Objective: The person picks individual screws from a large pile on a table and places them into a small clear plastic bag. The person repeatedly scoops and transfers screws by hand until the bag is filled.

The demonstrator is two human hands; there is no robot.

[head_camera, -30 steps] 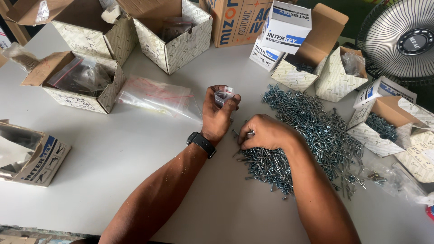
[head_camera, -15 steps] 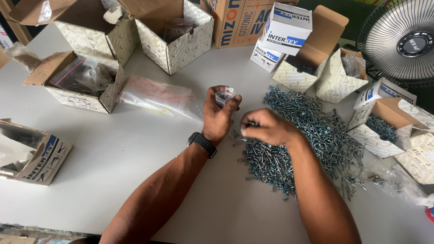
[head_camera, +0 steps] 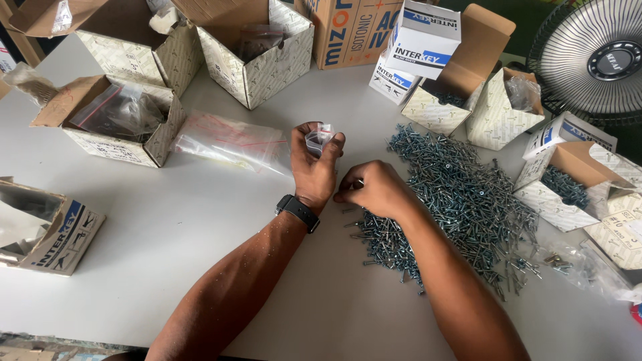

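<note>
- A small clear plastic bag (head_camera: 318, 142) is held upright in the left hand (head_camera: 313, 168), fingers closed around it, above the white table (head_camera: 200, 234).
- The right hand (head_camera: 371, 189) is raised just beside it, fingertips pinched on screws at the near edge of the screw pile (head_camera: 455, 194).
- Open room is left on the table's near left part.
- Patterned cardboard boxes (head_camera: 257, 57) are ranged along the far edge; a white-and-blue box (head_camera: 424, 37) is stacked at the back, a fan (head_camera: 595, 60) at the right corner.
</note>
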